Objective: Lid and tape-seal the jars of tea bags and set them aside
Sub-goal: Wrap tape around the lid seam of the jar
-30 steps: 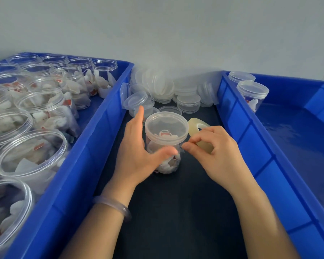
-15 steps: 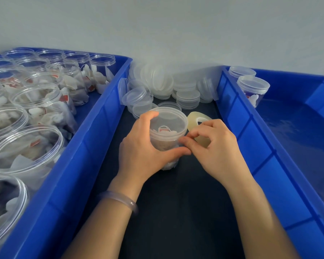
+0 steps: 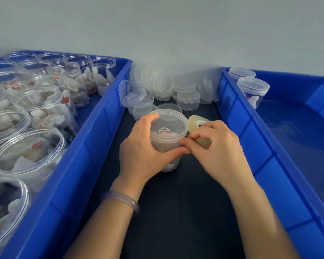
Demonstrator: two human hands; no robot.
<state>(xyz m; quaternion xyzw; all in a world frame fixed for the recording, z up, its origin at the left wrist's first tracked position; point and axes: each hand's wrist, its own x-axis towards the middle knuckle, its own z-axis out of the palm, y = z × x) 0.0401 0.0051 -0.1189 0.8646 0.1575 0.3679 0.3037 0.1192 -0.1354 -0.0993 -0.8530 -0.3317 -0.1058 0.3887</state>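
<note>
Sealing step: your left hand curls round the lidded jar on the dark table; your right hand grips the tape roll beside it. Next likely calls for tape pressed along the lid seam.

lidded clear jar upright, tape roll just beside.

Dark tabletop carries left crate and right crate; between them, loose lids and a jar.
</note>
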